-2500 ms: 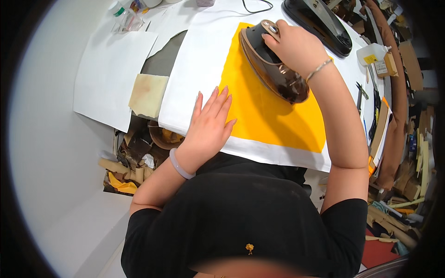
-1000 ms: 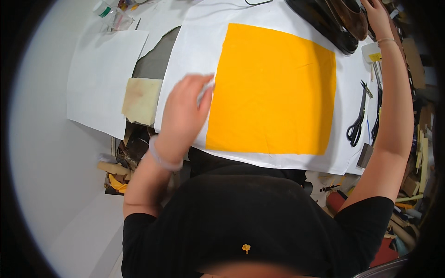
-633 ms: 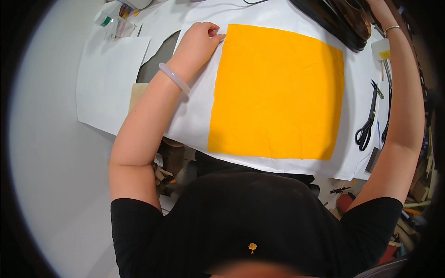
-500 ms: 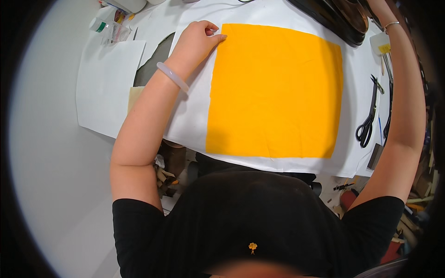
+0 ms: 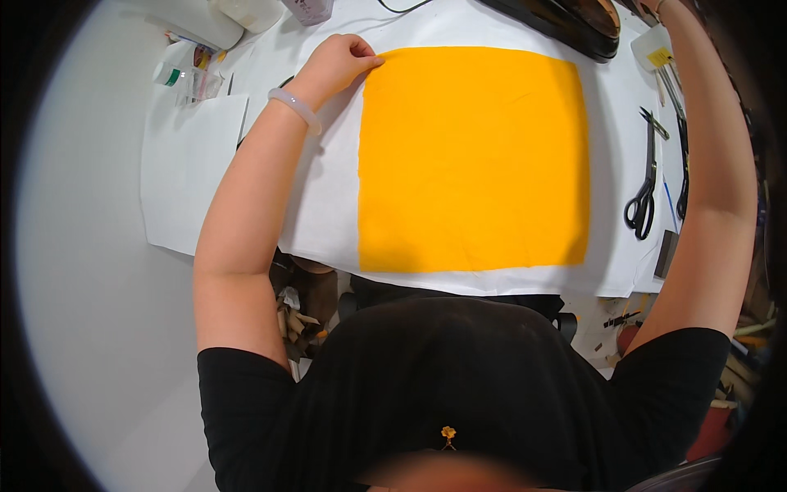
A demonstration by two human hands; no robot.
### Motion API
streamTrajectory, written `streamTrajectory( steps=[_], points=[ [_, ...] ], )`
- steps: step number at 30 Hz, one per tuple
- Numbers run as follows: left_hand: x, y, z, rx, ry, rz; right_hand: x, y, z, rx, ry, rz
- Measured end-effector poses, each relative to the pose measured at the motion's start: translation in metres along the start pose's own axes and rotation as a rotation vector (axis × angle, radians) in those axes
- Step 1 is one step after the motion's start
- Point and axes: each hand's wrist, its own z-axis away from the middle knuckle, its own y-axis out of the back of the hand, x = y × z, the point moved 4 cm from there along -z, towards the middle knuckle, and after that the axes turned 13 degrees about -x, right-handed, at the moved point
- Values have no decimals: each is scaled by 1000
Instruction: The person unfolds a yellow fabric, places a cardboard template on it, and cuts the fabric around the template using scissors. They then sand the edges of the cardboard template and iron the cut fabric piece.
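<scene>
A square yellow cloth (image 5: 474,160) lies mostly flat on a white sheet (image 5: 324,205) over the table. My left hand (image 5: 340,64), with a pale bangle on the wrist, is at the cloth's far left corner. Its thumb and forefinger pinch that corner, and the other fingers are curled. My right forearm (image 5: 711,156) reaches up along the right side. It runs out of the picture at the wrist, where a thin bracelet shows, so the right hand is cut off by the upper edge.
Black scissors (image 5: 645,189) lie right of the cloth. A dark shiny shoe (image 5: 566,25) stands beyond it, with a white container (image 5: 653,51) near my right forearm. At the far left are a clear bottle with a green-and-white cap (image 5: 168,74) and white paper (image 5: 193,164).
The view has shifted slightly. My left hand keeps its pinch on the cloth's corner, and the faint creases look smoother. My right hand has passed farther out beyond the upper edge.
</scene>
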Motion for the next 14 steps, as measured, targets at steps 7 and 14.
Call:
streamTrajectory(
  steps=[7,14],
  points=[
    [14,0,60,-50,-32,535,-128,-110,80,260,547,-75],
    [79,-9,136,-139,-139,682,-171,-198,132,-800,674,-233]
  ],
)
